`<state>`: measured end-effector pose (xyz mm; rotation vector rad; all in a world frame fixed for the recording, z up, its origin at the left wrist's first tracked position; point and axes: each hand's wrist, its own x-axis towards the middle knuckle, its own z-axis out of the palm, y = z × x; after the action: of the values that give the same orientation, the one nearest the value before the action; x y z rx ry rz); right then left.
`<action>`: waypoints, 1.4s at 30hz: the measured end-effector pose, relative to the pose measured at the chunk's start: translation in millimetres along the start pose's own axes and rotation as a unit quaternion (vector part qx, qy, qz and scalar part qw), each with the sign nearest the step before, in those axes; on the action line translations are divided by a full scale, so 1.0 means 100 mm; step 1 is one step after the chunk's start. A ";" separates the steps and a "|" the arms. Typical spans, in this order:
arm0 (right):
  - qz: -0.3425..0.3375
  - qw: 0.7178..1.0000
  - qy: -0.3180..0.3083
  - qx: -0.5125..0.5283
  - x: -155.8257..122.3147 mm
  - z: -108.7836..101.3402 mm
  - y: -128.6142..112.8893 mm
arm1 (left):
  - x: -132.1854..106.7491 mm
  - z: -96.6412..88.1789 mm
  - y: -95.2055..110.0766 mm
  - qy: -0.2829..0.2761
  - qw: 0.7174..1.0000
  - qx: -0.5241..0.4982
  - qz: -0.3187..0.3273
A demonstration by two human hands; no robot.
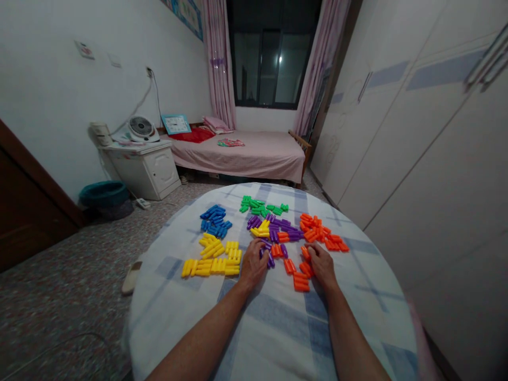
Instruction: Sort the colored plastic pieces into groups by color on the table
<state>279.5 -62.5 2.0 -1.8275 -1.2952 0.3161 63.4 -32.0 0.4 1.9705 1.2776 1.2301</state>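
Note:
Small plastic building blocks, made like joined rounded sticks, lie sorted mostly by colour on a round table (270, 333). My left hand (253, 263) is curled over the near purple blocks (271, 260), its fingers closed on one of them. My right hand (322, 265) pinches an orange block (305, 253) at the right. Between the hands lie loose orange blocks (301, 283), and a pair (277, 251) sits beside the purple ones. Farther back, a purple heap (283, 225) has yellow blocks (261, 229) mixed into it. My fingers partly hide the pieces they touch.
Yellow blocks (212, 266) and blue blocks (215, 221) lie left, green blocks (262, 205) at the back, and an orange heap (317, 230) at the right. Beyond the table stand a bed (254, 156), a white cabinet (156, 166) and a wardrobe (428, 174).

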 end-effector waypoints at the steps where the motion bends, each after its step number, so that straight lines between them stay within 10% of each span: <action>1: -0.001 1.000 -0.004 0.002 0.01 -0.02 0.00 | 0.00 0.00 -0.01 0.001 1.000 -0.001 0.000; 12: -0.081 0.977 -0.196 -0.018 0.00 -0.30 -0.22 | 0.02 0.03 -0.09 0.003 1.000 -0.015 0.013; 19: -0.117 0.989 -0.021 -0.091 -0.46 -0.11 0.04 | 0.00 0.01 -0.08 0.005 1.000 -0.030 0.007; 24: -0.121 0.985 -0.018 -0.122 -0.32 -0.17 0.10 | 0.00 0.00 -0.07 0.010 0.999 -0.031 0.007; 33: -0.084 0.948 0.191 -0.242 -0.38 -0.33 0.06 | 0.00 0.01 -0.07 0.004 1.000 -0.030 0.005; 38: 0.051 0.961 0.091 -0.256 -0.55 -0.33 0.06 | 0.00 -0.01 -0.06 -0.001 1.000 -0.026 0.007; 42: 0.003 0.965 0.087 -0.249 -0.53 -0.30 0.06 | 0.00 0.00 -0.07 -0.003 1.000 -0.029 0.003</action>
<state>279.6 -124.3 2.1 -2.2156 -1.3240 -0.1858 59.9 -28.7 -4.9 1.9378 1.2194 1.2490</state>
